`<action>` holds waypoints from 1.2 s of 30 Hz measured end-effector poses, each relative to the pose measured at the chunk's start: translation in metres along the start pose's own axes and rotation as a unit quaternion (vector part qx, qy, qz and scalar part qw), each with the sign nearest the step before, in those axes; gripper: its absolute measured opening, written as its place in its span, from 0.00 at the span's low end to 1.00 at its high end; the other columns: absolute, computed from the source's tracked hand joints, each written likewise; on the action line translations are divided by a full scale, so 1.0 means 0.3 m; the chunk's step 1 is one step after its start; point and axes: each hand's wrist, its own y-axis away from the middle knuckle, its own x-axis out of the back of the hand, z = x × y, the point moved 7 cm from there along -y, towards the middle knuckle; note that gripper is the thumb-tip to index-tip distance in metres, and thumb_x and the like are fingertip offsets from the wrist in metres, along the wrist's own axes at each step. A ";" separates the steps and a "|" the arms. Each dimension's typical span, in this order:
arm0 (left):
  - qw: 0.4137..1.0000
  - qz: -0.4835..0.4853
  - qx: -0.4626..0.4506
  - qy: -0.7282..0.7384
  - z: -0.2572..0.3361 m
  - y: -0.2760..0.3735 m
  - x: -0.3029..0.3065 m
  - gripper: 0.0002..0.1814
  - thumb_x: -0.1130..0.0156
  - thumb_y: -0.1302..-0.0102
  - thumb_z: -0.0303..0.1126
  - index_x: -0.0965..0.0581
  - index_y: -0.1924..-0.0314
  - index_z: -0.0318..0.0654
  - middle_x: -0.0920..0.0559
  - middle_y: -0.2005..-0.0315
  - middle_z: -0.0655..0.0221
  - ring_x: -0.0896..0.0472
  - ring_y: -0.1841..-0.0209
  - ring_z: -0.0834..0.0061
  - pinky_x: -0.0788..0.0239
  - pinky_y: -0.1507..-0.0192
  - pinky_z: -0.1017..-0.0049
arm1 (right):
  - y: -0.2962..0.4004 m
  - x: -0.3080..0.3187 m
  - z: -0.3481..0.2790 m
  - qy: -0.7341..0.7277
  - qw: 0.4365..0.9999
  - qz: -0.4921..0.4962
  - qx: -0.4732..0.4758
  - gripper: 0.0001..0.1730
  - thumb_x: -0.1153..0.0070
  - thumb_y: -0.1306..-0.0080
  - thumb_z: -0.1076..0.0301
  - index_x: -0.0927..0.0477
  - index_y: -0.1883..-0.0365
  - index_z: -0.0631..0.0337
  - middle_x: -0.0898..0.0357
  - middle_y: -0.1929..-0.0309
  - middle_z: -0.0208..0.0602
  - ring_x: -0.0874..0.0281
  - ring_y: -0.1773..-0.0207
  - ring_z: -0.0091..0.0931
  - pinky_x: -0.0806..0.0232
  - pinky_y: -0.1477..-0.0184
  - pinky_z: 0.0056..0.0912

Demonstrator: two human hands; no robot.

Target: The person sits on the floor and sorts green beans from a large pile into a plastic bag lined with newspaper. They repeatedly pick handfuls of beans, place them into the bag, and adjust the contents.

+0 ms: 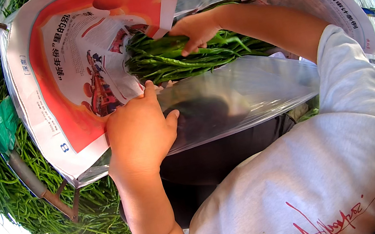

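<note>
Long green chili peppers (171, 59) lie in a bundle inside a clear plastic bag (241, 90) lined with printed newspaper (86, 70). My right hand (195, 32) rests on top of the peppers, its fingers bent over them; whether it grips any is hard to tell. My left hand (142, 131) lies at the near edge of the red and white newspaper sheet, index finger stretched toward the pepper ends and thumb apart, holding nothing. Another newspaper sheet (330, 4) lines the right side of the bag, behind my right forearm.
A large heap of green chili peppers (51, 224) spreads along the left. A rusty metal frame (28, 173) curves between it and the bag, with green plastic (3, 124) wrapped around one part. Dark clothing shows below the bag.
</note>
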 end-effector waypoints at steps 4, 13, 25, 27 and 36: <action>1.000 -0.010 0.006 -0.015 -0.001 -0.004 0.001 0.34 0.35 0.44 0.48 0.29 0.40 0.39 0.18 0.69 0.52 0.19 0.64 0.51 0.28 0.59 0.57 | -0.032 0.063 -0.017 0.258 0.962 0.080 0.047 0.26 0.40 0.39 0.66 0.33 0.45 0.64 0.21 0.64 0.46 0.20 0.58 0.41 0.29 0.60 0.43; 1.000 -0.004 0.001 -0.020 0.001 -0.001 0.000 0.35 0.36 0.43 0.48 0.30 0.38 0.41 0.18 0.70 0.53 0.19 0.64 0.54 0.28 0.59 0.58 | -0.096 -0.075 0.236 0.332 0.927 0.171 -0.029 0.37 0.36 0.43 0.61 0.39 0.40 0.64 0.28 0.44 0.47 0.33 0.38 0.46 0.35 0.47 0.49; 0.998 0.055 0.041 -0.006 -0.009 0.026 0.035 0.25 0.38 0.40 0.45 0.23 0.46 0.38 0.18 0.72 0.53 0.19 0.66 0.53 0.29 0.61 0.58 | -0.139 -0.287 0.131 0.496 0.791 0.353 0.052 0.24 0.38 0.46 0.57 0.25 0.58 0.66 0.27 0.61 0.39 0.28 0.56 0.34 0.33 0.57 0.34; 0.990 0.131 0.052 -0.018 -0.014 0.065 0.070 0.19 0.40 0.39 0.43 0.21 0.55 0.36 0.18 0.72 0.54 0.19 0.66 0.55 0.29 0.62 0.60 | -0.163 -0.264 0.147 0.444 0.822 0.355 0.029 0.23 0.37 0.51 0.62 0.26 0.60 0.66 0.27 0.62 0.40 0.28 0.56 0.34 0.33 0.58 0.33; 0.992 0.093 0.060 -0.057 0.002 0.055 0.051 0.16 0.42 0.38 0.42 0.18 0.69 0.35 0.19 0.75 0.57 0.20 0.69 0.54 0.29 0.64 0.59 | -0.163 -0.337 0.125 0.277 0.925 0.256 0.043 0.30 0.35 0.52 0.63 0.32 0.54 0.66 0.28 0.61 0.43 0.25 0.54 0.42 0.31 0.54 0.43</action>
